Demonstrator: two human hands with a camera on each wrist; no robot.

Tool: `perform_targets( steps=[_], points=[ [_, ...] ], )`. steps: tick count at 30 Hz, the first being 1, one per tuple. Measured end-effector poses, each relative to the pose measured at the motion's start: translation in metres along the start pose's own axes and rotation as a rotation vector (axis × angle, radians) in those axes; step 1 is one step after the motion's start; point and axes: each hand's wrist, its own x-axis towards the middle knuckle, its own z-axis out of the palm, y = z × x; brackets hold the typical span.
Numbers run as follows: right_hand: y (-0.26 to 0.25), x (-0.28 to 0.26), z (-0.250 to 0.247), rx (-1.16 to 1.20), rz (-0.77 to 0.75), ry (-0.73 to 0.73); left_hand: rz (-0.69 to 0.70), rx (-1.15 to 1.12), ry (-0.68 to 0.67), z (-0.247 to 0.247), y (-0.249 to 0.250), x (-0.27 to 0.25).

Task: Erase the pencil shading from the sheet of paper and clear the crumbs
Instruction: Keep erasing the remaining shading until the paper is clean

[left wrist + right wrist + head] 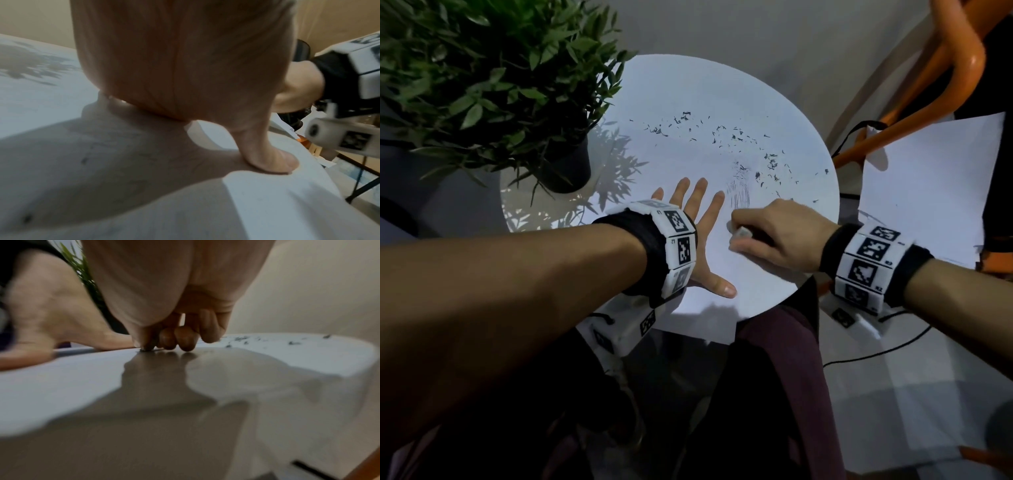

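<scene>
A white sheet of paper [688,150] lies on a round white table [822,185]. A small patch of pencil shading [739,197] shows near its middle, and several dark eraser crumbs [726,137] are scattered beyond it. My left hand [697,222] lies flat on the paper with fingers spread, its thumb [273,160] pressed down. My right hand [774,233] pinches a small white eraser [742,233] and holds it against the paper just below the shading. In the right wrist view the curled fingers [185,339] touch the sheet.
A potted plant [500,85] in a black pot stands at the table's left edge. Another white sheet [928,181] lies to the right, off the table, beside an orange chair frame [945,78]. A black cable [876,353] runs across the floor at lower right.
</scene>
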Motion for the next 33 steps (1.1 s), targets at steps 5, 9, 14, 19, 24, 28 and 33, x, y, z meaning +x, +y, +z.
perform_targets(
  steps=[5,9,14,19,24,28,33],
  points=[
    [0.011,0.011,-0.01,-0.061,0.084,0.067,0.0,0.007,-0.012,-0.001,-0.001,0.0],
    [-0.009,-0.005,0.002,0.039,-0.019,-0.045,0.002,-0.003,0.022,0.002,0.0,0.001],
    [0.013,0.014,-0.017,-0.112,0.101,0.042,0.008,0.009,0.006,0.0,0.0,0.001],
    [-0.004,0.008,-0.006,0.011,-0.019,-0.081,0.008,-0.006,0.029,0.004,-0.001,0.002],
    [0.002,0.012,-0.007,-0.13,0.046,-0.009,0.015,-0.015,0.028,0.004,0.0,0.001],
    [-0.002,0.004,-0.003,-0.037,0.026,-0.008,0.009,-0.002,0.035,0.004,0.001,0.001],
    [0.003,0.007,-0.006,-0.072,0.075,0.009,0.011,-0.003,0.027,0.001,0.001,0.0]
  ],
)
